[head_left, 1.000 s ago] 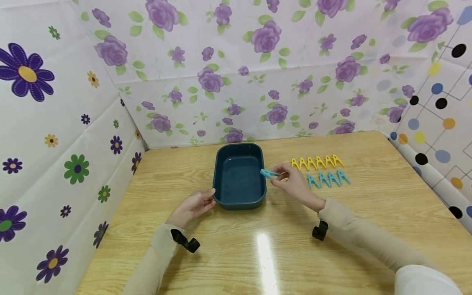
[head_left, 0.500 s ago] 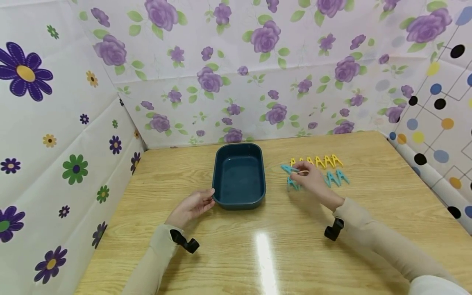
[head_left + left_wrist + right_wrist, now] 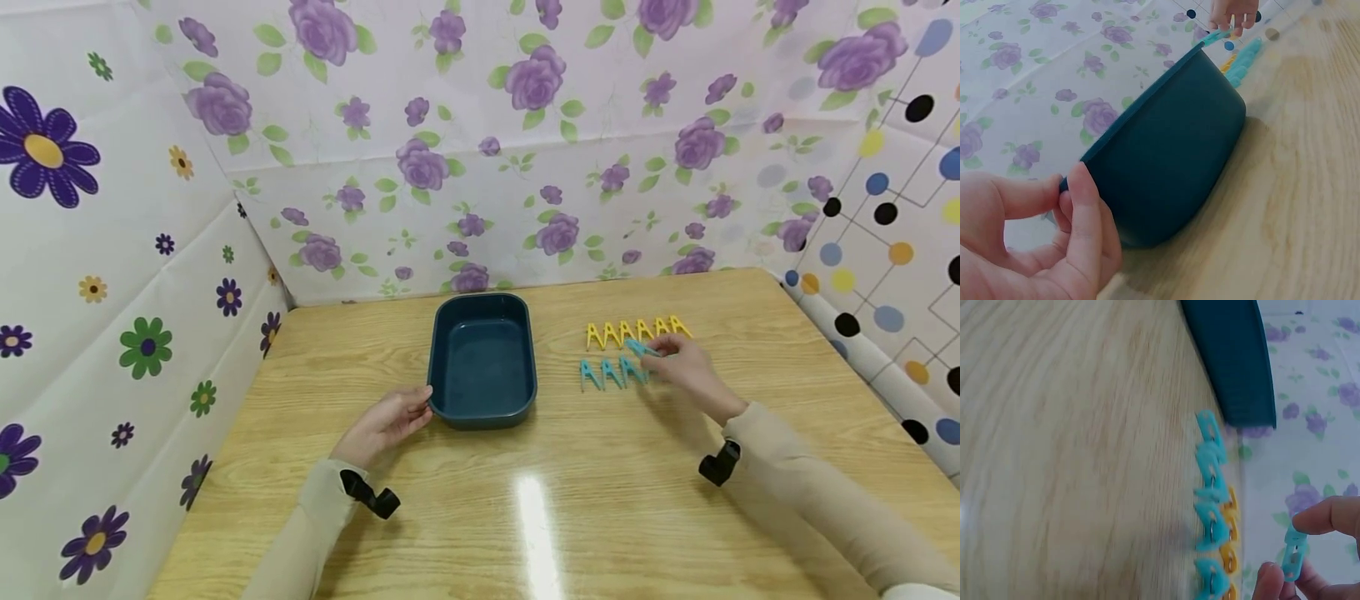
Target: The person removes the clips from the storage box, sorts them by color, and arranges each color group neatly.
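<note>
A deep dark teal tray point(image 3: 483, 421) with rounded corners stands on the table with nothing in it. My left hand point(image 3: 382, 429) pinches its rim at the near left corner; the left wrist view shows thumb and fingers point(image 3: 1085, 194) on either side of the rim. Between thumb and fingertips, my right hand point(image 3: 690, 375) holds a light blue clothespin point(image 3: 1293, 556) just above a row of clothespins. Blue clothespins point(image 3: 611, 374) form the nearer row, its right end hidden by that hand. Behind them runs a row of yellow clothespins point(image 3: 625, 333).
The wooden table point(image 3: 450, 517) extends in front of the tray and the rows. Flowered cloth walls point(image 3: 420, 208) stand behind and at the left, and a dotted one point(image 3: 888, 317) at the right. Each wrist wears a black camera mount point(image 3: 720, 463).
From beside the tray's right rim, my right hand has moved right along the blue row, holding a blue clothespin. The left ones of that row are now uncovered. My left hand stays on the rim.
</note>
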